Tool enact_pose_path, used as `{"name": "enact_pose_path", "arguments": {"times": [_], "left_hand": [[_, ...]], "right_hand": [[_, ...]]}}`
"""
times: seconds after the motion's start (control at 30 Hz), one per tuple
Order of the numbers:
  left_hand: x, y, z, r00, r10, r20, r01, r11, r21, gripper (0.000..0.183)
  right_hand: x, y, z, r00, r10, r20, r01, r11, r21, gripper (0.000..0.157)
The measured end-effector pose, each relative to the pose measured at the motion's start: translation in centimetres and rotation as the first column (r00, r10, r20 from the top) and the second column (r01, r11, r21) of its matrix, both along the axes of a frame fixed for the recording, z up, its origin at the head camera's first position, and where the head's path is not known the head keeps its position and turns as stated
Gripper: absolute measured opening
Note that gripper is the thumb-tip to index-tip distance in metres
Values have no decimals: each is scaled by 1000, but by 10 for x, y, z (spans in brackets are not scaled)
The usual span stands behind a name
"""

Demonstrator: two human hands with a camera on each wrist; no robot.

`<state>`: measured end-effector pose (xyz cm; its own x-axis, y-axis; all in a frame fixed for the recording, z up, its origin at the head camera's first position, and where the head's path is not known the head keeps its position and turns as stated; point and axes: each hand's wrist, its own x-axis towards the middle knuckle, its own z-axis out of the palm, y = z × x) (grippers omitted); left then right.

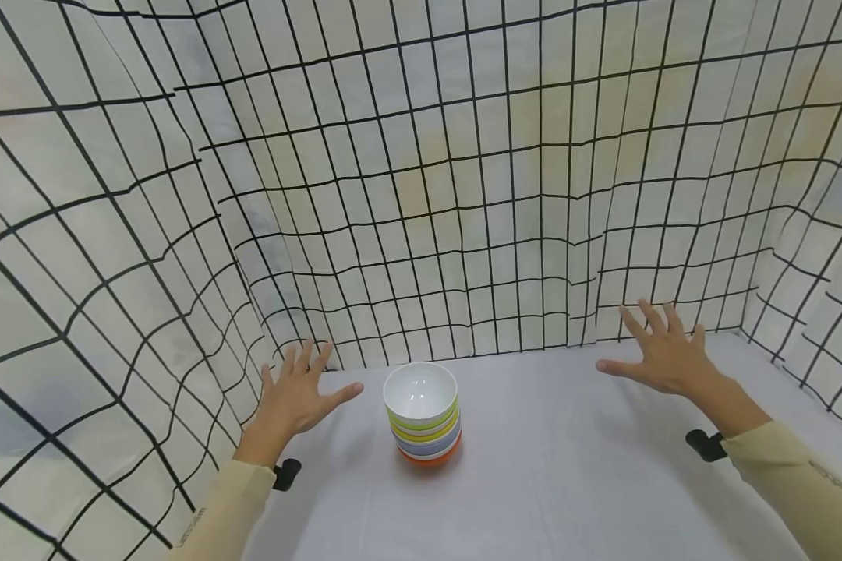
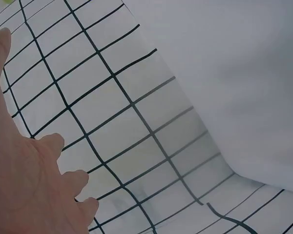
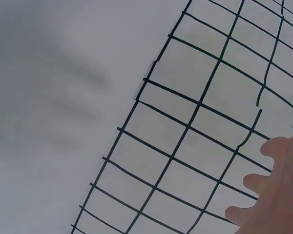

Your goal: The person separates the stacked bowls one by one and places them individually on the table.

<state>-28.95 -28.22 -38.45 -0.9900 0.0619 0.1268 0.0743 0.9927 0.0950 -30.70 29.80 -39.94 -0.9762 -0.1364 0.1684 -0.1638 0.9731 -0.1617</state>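
Note:
A stack of several nested bowls (image 1: pixel 421 397) stands on the white table, a white-lined one on top, with green, yellow, blue and orange edges showing below. To its left, my left hand (image 1: pixel 296 397) is held above the table with fingers spread and holds nothing. Well to the right of the bowls hovers my right hand (image 1: pixel 663 358), also spread and holding nothing. Each wrist view shows part of its own hand, the left hand (image 2: pixel 29 175) and the right hand (image 3: pixel 278 185), with no bowl near the fingers.
A white cloth-covered table (image 1: pixel 533 452) spreads beneath both hands. White sheeting with a black grid (image 1: pixel 421 195) rises behind it and on both sides. Small black devices sit under the wrists, one at the left (image 1: pixel 287 474) and one at the right (image 1: pixel 705 445).

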Motion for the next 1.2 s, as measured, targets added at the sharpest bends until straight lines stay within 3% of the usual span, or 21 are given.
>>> {"name": "enact_pose_path", "arguments": {"times": [0.17,0.37,0.57,0.67,0.77,0.87,0.97,1.07,1.2], "left_hand": [[13,6,-3,998,-45,-33,45,999,3,108],[29,15,-9,980,-164,-111,169,985,38,92],[43,28,-19,982,-161,-94,177,963,204,75],[48,36,-26,987,-147,-64,160,935,317,74],[48,44,-36,987,-160,-30,158,889,430,81],[47,51,-48,981,-196,8,159,817,554,92],[44,57,-61,972,-234,35,153,734,662,104],[40,64,-74,966,-254,54,136,673,727,114],[35,70,-88,959,-270,84,100,603,792,120]], "right_hand": [[10,-12,0,999,18,-27,-19,1000,-12,115],[29,-42,7,996,66,-63,-70,995,-67,111],[40,-66,7,988,132,-85,-142,981,-132,107],[43,-78,3,983,165,-87,-179,963,-200,104],[44,-93,-4,977,193,-86,-210,937,-281,97],[44,-111,-10,965,247,-83,-260,887,-383,90],[44,-131,-13,947,311,-78,-309,818,-485,86],[42,-152,-13,931,359,-70,-334,758,-560,84],[39,-175,-13,918,394,-51,-338,709,-618,85]]}}
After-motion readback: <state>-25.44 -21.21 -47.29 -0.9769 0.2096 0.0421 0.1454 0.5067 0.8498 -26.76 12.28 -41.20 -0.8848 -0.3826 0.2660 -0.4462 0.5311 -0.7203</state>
